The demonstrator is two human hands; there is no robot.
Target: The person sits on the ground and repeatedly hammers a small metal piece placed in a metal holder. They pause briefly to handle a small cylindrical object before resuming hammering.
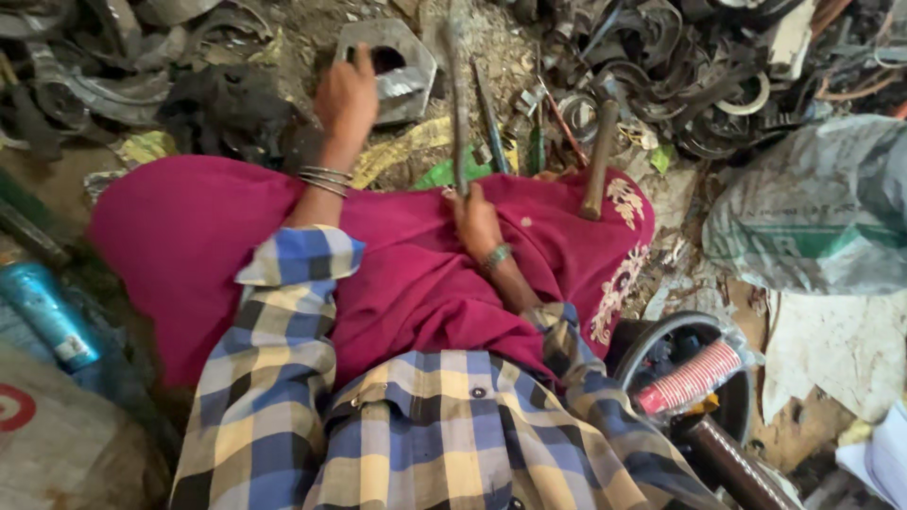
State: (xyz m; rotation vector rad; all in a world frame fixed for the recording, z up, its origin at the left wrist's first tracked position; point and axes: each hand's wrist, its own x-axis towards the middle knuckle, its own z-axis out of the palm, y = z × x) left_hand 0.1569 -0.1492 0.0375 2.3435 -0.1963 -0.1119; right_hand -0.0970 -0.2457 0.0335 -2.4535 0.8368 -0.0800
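Dirt ground (321,28) strewn with curved metal scrap (680,85) is spreading out in front of me, and I am sitting on it with magenta cloth (189,236) draped over my lap. At the far left a blue cylinder (42,312) is lying beside me. I am reaching my left hand (345,94) forward, fingers curled onto the edge of a hexagonal metal plate (392,71) lying flat on the dirt just beyond my knees. I am gripping a long metal rod (458,104) in my right hand (475,222), fist closed, holding it upright over my lap. Just right, a wooden-handled hammer (598,161) is resting against the cloth, and a stack of red paper cups (690,378) is lying by my hip.
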